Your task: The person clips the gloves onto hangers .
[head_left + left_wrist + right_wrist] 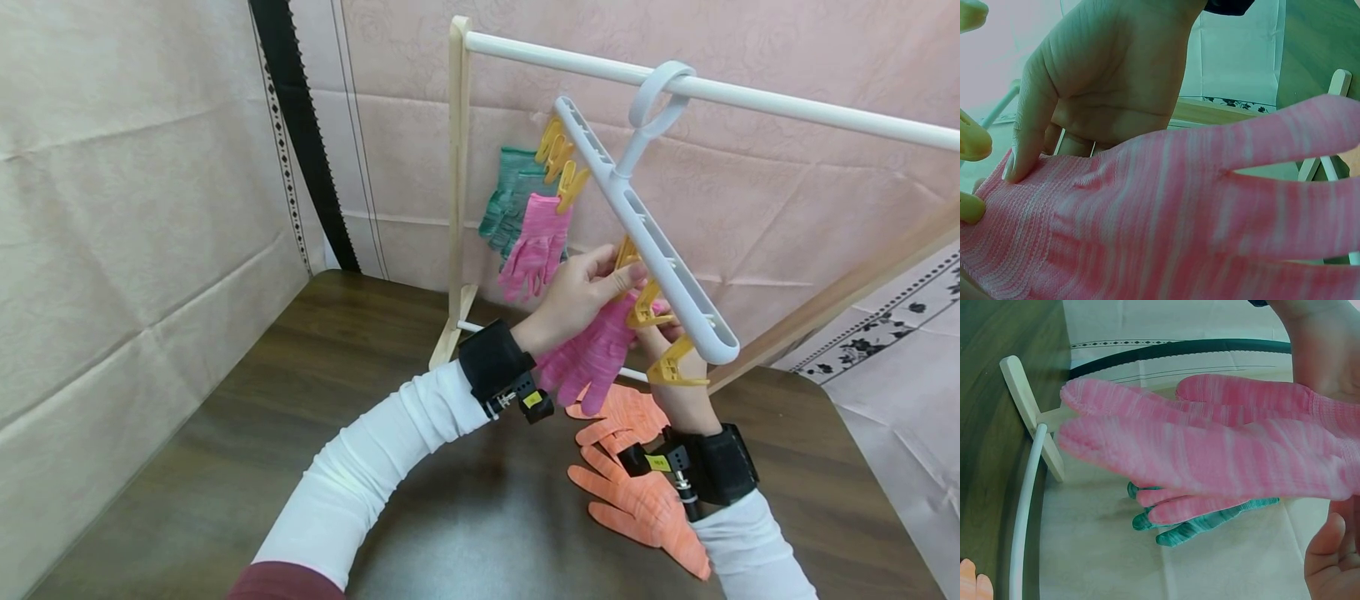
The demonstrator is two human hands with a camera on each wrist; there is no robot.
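My left hand (567,293) pinches a yellow clothespin (626,248) on the pale blue hanger (633,212). Just below, a pink striped glove (588,357) hangs fingers down, its cuff up at that clothespin. Partly behind the nearer clothespins, my right hand (654,343) holds the cuff. In the left wrist view the right hand (1116,75) has its thumb pressed on the ribbed cuff, with a clothespin tip (969,209) over the cuff's edge. Seen by the right wrist camera, the glove (1210,456) stretches across, the left hand (1329,347) beyond it.
Green gloves (510,187) and another pink glove (536,246) hang from clothespins at the hanger's far end. Two nearer clothespins (647,307) hold no glove. The hanger hooks over a white rod (555,57) on a wooden stand (459,167). Orange gloves (641,504) lie on the table.
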